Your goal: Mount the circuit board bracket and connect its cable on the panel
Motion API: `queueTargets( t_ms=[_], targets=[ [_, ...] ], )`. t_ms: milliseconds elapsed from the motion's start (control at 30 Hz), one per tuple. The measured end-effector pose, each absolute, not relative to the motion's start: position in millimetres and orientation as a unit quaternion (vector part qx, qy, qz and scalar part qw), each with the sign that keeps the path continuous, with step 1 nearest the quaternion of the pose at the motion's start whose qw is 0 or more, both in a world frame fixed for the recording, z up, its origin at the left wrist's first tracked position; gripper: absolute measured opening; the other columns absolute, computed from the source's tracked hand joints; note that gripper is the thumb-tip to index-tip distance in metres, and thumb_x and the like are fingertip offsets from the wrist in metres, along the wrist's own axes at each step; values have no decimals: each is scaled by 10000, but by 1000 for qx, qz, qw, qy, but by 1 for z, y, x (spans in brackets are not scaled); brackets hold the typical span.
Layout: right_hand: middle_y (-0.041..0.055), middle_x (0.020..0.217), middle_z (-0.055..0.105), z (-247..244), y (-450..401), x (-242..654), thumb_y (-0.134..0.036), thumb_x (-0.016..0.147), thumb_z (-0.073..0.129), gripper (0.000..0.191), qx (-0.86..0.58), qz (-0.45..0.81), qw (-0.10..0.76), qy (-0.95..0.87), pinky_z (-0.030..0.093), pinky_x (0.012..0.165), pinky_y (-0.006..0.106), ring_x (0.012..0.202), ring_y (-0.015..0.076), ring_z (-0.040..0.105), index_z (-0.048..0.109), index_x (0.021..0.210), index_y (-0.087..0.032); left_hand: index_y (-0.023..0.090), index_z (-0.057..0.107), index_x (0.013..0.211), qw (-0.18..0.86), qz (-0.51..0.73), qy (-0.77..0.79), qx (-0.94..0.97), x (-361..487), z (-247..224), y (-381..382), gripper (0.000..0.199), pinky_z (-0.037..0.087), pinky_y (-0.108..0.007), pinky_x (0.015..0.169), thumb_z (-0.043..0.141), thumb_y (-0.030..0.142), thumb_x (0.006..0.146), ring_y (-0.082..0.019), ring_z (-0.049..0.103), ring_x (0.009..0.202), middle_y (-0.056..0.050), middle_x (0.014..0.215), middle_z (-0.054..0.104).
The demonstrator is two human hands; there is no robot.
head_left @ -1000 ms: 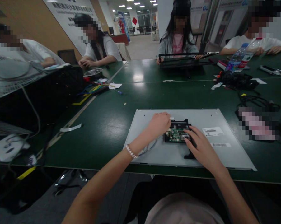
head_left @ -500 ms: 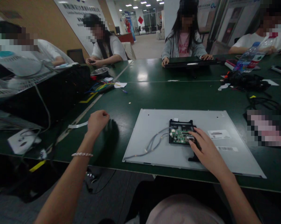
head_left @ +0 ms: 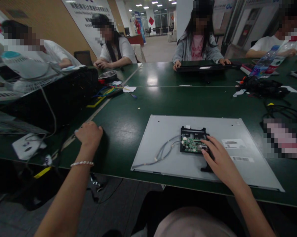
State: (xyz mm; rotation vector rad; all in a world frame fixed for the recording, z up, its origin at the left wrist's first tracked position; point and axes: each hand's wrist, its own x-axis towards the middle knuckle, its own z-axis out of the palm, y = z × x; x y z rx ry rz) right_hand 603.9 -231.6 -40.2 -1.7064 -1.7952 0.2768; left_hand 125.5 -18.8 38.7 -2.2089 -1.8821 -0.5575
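Observation:
My left hand [head_left: 89, 135] is closed in a fist over the table's left part, with a beaded bracelet at the wrist. A small bit of a whitish strip [head_left: 76, 131] shows at its left side; what the fingers hold is hidden. My right hand [head_left: 218, 154] lies with fingers spread on the right edge of a green circuit board [head_left: 192, 144], thumb and index finger apart near a connector. The board sits in a black bracket [head_left: 194, 129] on a flat grey metal panel [head_left: 148, 138], the back of a screen by its look. Grey cables [head_left: 160, 152] run left from the board.
A black box-like object [head_left: 71, 95] stands at the left with wires around it. Across the green table [head_left: 128, 115], a person handles a dark flat screen [head_left: 202, 68]; other people sit nearby. Bottles [head_left: 264, 62], black cables [head_left: 264, 87] and a pixelated pink object [head_left: 284, 136] lie right.
My left hand has moved left and towards me, covering most of the whitish strip. My right hand stays on the board. The whole view has shifted slightly.

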Motion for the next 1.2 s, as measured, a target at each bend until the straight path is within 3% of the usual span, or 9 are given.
queueTargets(
  t_ms=[133,233,500,633,800,933,1100,1200],
  targets=[
    [140,1432,476,-37,-233,604,-435,958,422,447,-649,107,317,-684,354,1123,540,1357,300,415,542,1320,-202,-23,608,706,170,-133,-724,-656,111,41,-12,414,488,-356,611,497,295,947,-92,300,424,-8,511,488],
    [138,1445,466,-36,-233,605,-431,960,417,449,-648,108,317,-684,346,1130,537,1361,297,410,537,1326,-199,-44,637,720,183,-90,-748,-632,111,43,-14,326,472,-341,585,501,179,915,-67,155,417,64,440,347],
    [133,1439,472,-38,-236,606,-429,957,419,448,-651,111,316,-681,339,1136,525,1365,292,407,541,1324,-203,-44,666,833,180,-19,-758,-626,131,55,-31,212,379,-235,613,485,58,872,-70,142,452,107,458,145],
    [131,1443,465,-39,-235,607,-430,961,415,440,-651,112,314,-682,337,1137,528,1362,291,406,540,1317,-204,-3,642,901,192,3,-756,-626,145,61,-35,209,314,-193,613,455,91,914,-78,214,499,68,517,271],
    [133,1447,461,-42,-230,604,-428,965,410,440,-652,110,314,-681,331,1144,520,1364,287,403,537,1317,-197,58,587,1001,254,36,-682,-685,191,60,-54,295,294,-223,576,321,186,992,-157,494,626,-87,819,604],
    [136,1447,463,-45,-226,604,-428,963,409,444,-653,111,311,-682,328,1146,522,1369,288,398,538,1318,-194,124,583,974,245,31,-630,-736,248,55,-88,315,332,-267,571,272,174,995,-202,587,675,-110,857,646],
    [131,1461,446,-47,-226,609,-432,961,418,448,-652,113,312,-682,326,1143,540,1380,295,385,524,1335,-208,166,632,911,145,-70,-534,-830,310,38,-134,231,445,-332,669,409,107,921,-234,629,735,-108,812,668],
    [132,1467,440,-48,-227,614,-422,966,412,439,-650,111,312,-684,318,1152,531,1389,289,374,531,1325,-202,170,624,1025,119,-108,-459,-874,336,27,-153,258,494,-346,707,429,63,894,-234,648,771,-109,877,690]
  ],
)
